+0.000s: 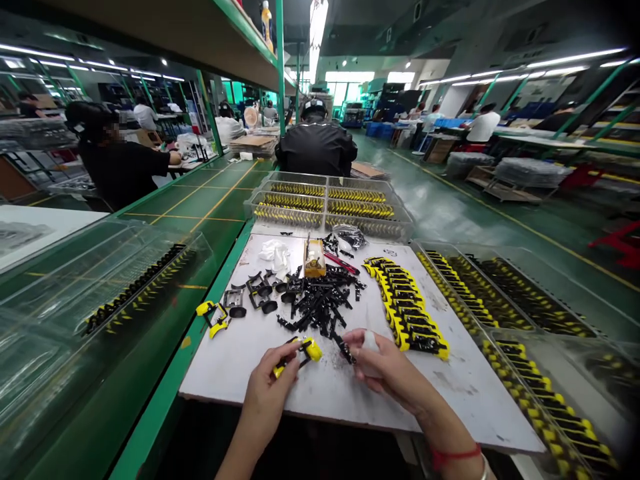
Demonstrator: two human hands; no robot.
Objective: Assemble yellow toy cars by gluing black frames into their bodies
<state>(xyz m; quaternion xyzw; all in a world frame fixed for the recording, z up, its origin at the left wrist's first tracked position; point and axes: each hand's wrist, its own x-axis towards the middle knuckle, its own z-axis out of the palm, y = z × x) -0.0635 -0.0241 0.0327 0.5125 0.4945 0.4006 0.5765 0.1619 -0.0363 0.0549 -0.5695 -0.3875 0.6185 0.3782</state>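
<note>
Head view — left hand [271, 381] pinches yellow-black part [313, 349] — right hand [384, 368] pinches black strip [344, 349].

Background: person in dark jacket [316, 147] straight ahead, back to camera; another in black [120, 160] off left, one in white [483, 125] at a bench far right. Overhead shelf [170, 33] upper left with a bottle [267, 25] near its edge, lit ceiling tube [318, 33] just right of it, round fan [251, 117] further back. Green floor [425, 207] with yellow lines, blue bins [383, 129] in back, plastic-wrapped stack [531, 172] and red frame [620, 243] on the right.
</note>
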